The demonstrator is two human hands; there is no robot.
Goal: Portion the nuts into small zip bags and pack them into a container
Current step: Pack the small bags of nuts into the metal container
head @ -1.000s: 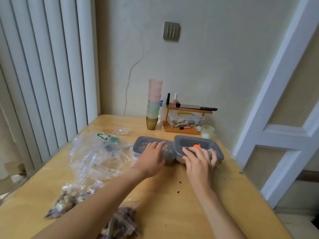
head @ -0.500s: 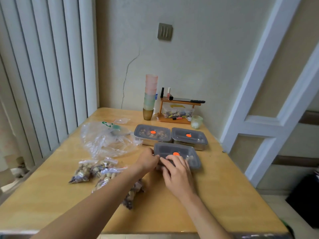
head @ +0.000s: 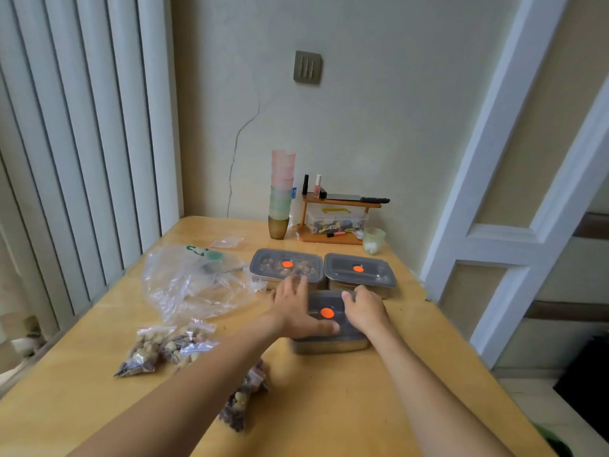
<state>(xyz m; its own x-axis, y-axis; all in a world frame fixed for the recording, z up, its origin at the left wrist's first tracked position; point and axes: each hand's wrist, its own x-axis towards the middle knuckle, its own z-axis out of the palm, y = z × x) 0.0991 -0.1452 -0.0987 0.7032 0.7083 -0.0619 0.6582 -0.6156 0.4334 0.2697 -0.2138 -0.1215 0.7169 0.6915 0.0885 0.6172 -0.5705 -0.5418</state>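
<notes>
Three grey-lidded steel containers with orange dots stand on the wooden table (head: 329,407). The back left container (head: 263,267) shows nuts through its lid, and the back right container (head: 375,275) stands beside it. The near container (head: 329,346) lies under both hands. My left hand (head: 296,311) presses flat on the left of its lid, fingers straight. On the right part of the lid rests my right hand (head: 364,310), fingers bent down. Filled zip bags of nuts (head: 145,352) (head: 188,343) (head: 242,399) lie to the near left.
A large crumpled clear plastic bag (head: 194,282) lies left of the containers, with a small empty zip bag (head: 227,241) behind it. Stacked cups (head: 281,192), a wooden rack (head: 336,222) and a green glass (head: 373,240) stand at the back by the wall.
Both hands left the two back containers and came to the near one. From its front edge they have since moved up onto its lid.
</notes>
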